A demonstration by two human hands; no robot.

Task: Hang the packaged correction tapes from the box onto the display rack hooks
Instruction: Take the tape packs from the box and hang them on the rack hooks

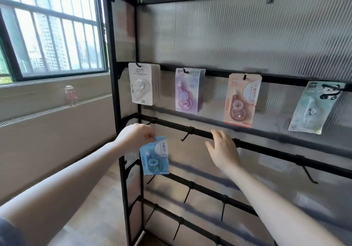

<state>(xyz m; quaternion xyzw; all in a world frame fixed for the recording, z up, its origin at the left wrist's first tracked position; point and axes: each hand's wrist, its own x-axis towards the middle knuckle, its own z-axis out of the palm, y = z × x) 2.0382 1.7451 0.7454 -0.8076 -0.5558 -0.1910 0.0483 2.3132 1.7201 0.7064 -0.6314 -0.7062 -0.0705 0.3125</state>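
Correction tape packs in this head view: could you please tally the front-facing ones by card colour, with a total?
White card pack, on a top-rail hook: 1
Purple card pack, on a top-rail hook: 1
Peach-pink card pack, on a top-rail hook: 1
Pale green panda card pack, on a top-rail hook: 1
Blue card pack, pinched by the left hand: 1
Total: 5

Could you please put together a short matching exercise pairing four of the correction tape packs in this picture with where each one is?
Things:
1. white pack
2. purple pack
3. panda pack
4. blue pack

Places:
A. far right hook of the top bar
B. pinched in the left hand below the second bar
C. leftmost hook of the top bar
D. second hook from the left on the top bar

Pairs: 1-C, 2-D, 3-A, 4-B
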